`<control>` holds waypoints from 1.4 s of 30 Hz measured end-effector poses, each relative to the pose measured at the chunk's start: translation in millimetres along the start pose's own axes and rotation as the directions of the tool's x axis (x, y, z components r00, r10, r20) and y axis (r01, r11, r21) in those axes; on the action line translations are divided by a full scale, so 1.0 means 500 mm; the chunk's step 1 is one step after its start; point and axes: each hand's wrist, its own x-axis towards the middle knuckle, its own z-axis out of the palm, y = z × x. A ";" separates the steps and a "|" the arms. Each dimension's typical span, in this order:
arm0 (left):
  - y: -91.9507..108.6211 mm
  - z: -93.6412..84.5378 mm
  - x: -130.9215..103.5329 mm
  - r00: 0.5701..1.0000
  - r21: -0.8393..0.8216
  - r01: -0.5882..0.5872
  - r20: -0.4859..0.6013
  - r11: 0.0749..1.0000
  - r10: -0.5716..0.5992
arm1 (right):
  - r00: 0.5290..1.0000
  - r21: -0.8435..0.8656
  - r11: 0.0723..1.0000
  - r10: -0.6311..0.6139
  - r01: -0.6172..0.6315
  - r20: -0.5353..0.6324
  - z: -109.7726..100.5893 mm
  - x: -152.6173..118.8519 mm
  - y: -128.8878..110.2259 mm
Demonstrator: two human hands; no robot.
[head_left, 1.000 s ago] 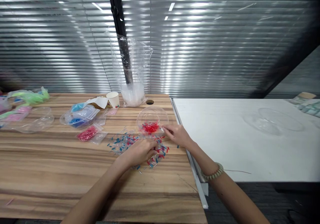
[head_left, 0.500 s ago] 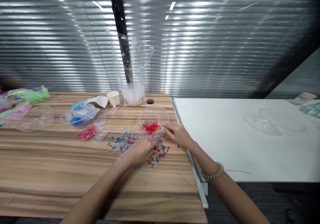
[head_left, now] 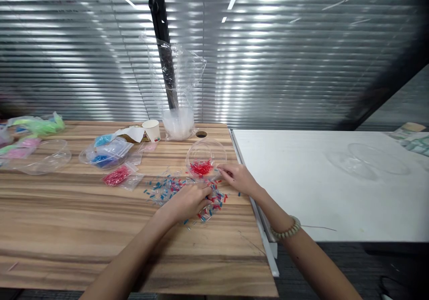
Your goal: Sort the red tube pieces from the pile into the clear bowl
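Note:
A clear round bowl (head_left: 206, 145) holds a heap of small red pieces (head_left: 201, 167). My right hand (head_left: 238, 178) is at the bowl's right rim, its thumb and forefinger closed together; anything between them is too small to name. In front of the bowl, a loose pile of small red, blue and clear pieces (head_left: 166, 188) spreads over the wooden table (head_left: 83, 228). My left hand (head_left: 191, 200) rests at the right part of this pile with its fingers drawn together, and whatever the fingertips hold is too small to make out.
Left of the pile lie a bag of pink-red pieces (head_left: 116, 175) and a clear dish with blue bags (head_left: 103, 157). Behind stand a paper cup (head_left: 152, 131) and wrapped clear bowls (head_left: 178, 123). A white table (head_left: 295, 192) adjoins on the right, bearing clear lids (head_left: 378, 159).
The near rim of the clear bowl looks slightly raised and its outline rounder. Both hands have kept nearly the same place, and the whole view has shifted a little.

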 end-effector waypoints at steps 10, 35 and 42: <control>-0.003 0.009 -0.002 0.999 0.004 -0.019 -0.026 1.000 0.019 | 0.998 -0.019 0.999 0.031 -0.030 0.050 -0.002 0.001 0.001; -0.001 0.009 -0.001 1.000 0.026 -0.008 -0.010 1.000 0.008 | 0.995 -0.023 0.999 0.051 -0.049 0.088 -0.003 0.003 0.000; 0.001 0.006 -0.002 1.000 0.007 -0.007 -0.012 1.000 0.007 | 0.995 -0.013 0.998 0.055 -0.054 0.087 -0.005 0.003 -0.003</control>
